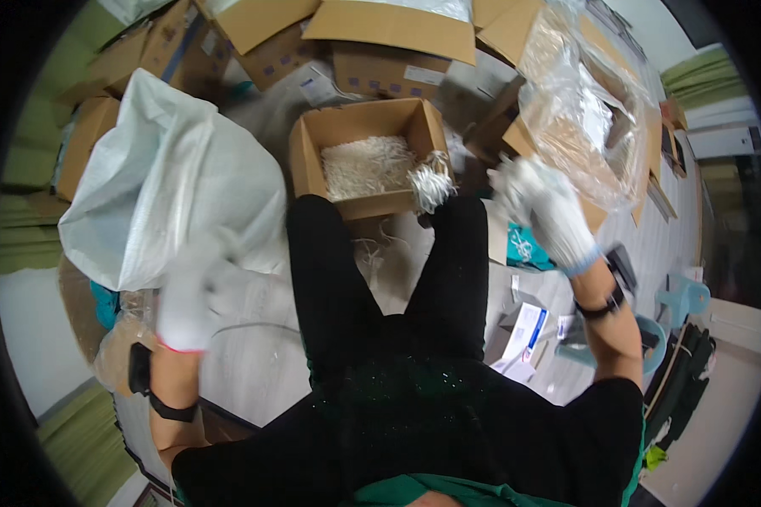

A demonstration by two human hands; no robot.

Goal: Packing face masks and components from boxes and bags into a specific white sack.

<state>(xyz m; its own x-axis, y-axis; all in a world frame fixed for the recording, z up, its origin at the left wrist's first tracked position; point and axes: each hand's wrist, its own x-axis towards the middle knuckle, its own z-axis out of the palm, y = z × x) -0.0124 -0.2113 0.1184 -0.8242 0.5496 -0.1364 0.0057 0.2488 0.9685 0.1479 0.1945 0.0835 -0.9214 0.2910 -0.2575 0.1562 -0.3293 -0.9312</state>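
Observation:
Both my hands wear white knitted gloves. Off to the left, my left hand (pixel 190 291) is smeared by motion beside the lower edge of a large white woven sack (pixel 186 169). My right hand (pixel 545 207) is raised to the right of my knee, its fingertips blurred; whether it holds anything cannot be made out. Beyond my knees stands an open cardboard box (pixel 313 173) partly filled with short white strands (pixel 368 165). A loose bunch of white strings (pixel 432 182) hangs over its near right corner.
Several larger cardboard boxes (pixel 389 38) ring the far side, one at right lined with clear plastic (pixel 566 127). A teal bag with white strings (pixel 526 249) lies below my right hand. A small white and blue carton (pixel 524 329) and a light blue stool (pixel 681 296) sit at right.

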